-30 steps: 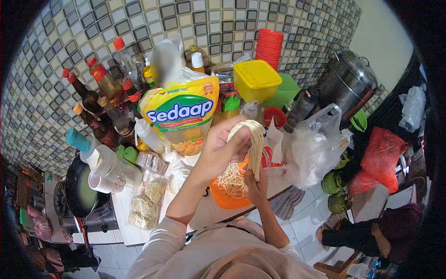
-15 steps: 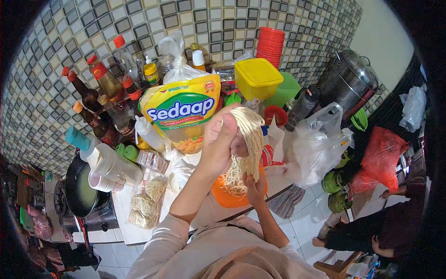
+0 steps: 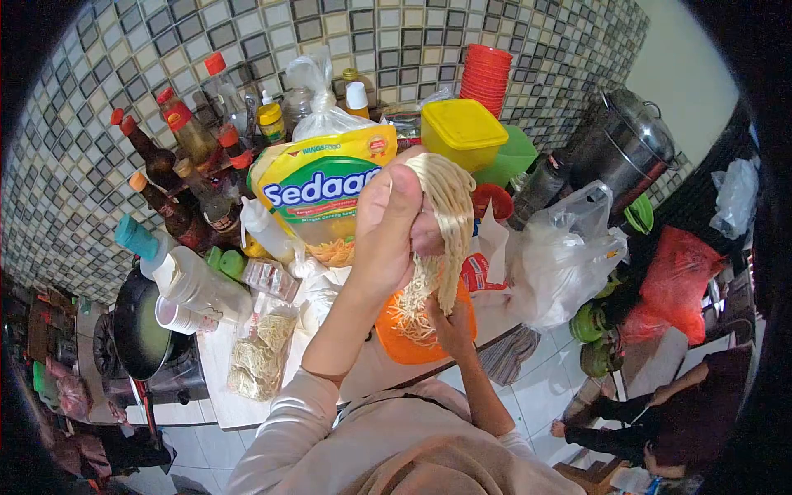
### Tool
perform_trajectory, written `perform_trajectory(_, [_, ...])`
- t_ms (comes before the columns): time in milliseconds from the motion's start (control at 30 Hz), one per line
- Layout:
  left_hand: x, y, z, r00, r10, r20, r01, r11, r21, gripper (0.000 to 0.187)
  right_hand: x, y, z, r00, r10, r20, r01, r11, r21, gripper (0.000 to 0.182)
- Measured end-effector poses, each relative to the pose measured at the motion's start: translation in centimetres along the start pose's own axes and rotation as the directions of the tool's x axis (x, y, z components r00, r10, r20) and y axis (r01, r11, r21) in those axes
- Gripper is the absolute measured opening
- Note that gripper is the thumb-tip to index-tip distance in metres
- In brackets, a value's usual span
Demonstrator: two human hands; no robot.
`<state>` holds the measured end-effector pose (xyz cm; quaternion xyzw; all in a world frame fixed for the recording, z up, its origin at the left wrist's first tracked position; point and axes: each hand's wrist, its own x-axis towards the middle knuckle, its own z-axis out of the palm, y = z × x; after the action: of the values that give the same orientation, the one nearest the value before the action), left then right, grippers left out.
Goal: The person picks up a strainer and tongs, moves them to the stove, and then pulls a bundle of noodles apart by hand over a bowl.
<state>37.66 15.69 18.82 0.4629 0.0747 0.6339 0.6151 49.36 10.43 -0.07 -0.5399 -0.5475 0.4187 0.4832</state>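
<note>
My left hand [image 3: 392, 223] is raised in the middle of the view, its fingers closed round a bundle of pale noodles [image 3: 450, 198]. The strands drape over the hand and hang down on its right. Lower down, my right hand [image 3: 452, 330] has its fingers closed at the bottom end of the hanging strands. Beneath both hands sits an orange container [image 3: 398, 351] with more loose noodles [image 3: 412, 318] in it. A yellow Sedaap bag [image 3: 318, 186] stands behind my left hand. Left of my forearm lies a clear bag of noodles [image 3: 260, 359].
Sauce bottles [image 3: 186, 128] crowd the back left. A wok [image 3: 144, 330] sits on the stove. A yellow-lidded box [image 3: 464, 132], red stacked cups [image 3: 484, 78], a white plastic bag [image 3: 565, 256] and a steel pot [image 3: 627, 140] stand rightward. Another person [image 3: 689, 404] is at the lower right.
My left hand and the noodle bundle are slightly lower, and my right hand is a little further left. The other person at the right has shifted posture.
</note>
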Motion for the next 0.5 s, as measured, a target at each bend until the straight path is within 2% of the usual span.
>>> perform_trajectory(100, [0.2, 0.5, 0.3, 0.996, -0.077, -0.048, 0.074, 0.995, -0.064, 0.043, 0.2, 0.0, 0.2, 0.995, -0.096, 0.003, 0.096, 0.994, -0.049, 0.028])
perform_trajectory(167, [0.6, 0.8, 0.3, 0.995, -0.091, -0.041, 0.088, 0.994, -0.061, 0.042, 0.2, 0.8, 0.0, 0.998, 0.027, 0.051, -0.028, 0.999, 0.017, 0.028])
perform_trajectory(200, [0.7, 0.8, 0.3, 0.994, -0.106, -0.035, 0.104, 0.993, -0.059, 0.042, 0.2, 0.8, -0.2, 0.998, 0.026, 0.051, -0.027, 1.000, 0.015, 0.028])
perform_trajectory(333, [1.2, 0.7, 0.4, 0.990, -0.123, -0.068, 0.114, 0.985, -0.132, 0.055, 0.1, 0.3, -0.7, 0.986, 0.090, 0.144, -0.078, 0.994, -0.082, 0.030])
perform_trajectory(433, [1.4, 1.0, 0.1, 0.988, -0.124, -0.089, 0.122, 0.992, -0.035, 0.053, 0.4, -0.2, -1.2, 0.959, 0.166, 0.229, -0.130, 0.978, -0.164, 0.034])
perform_trajectory(500, [1.6, 1.0, -0.7, 0.993, -0.107, -0.044, 0.094, 0.966, -0.240, 0.038, 0.5, -0.3, -1.4, 0.936, 0.221, 0.274, -0.161, 0.961, -0.223, 0.037])
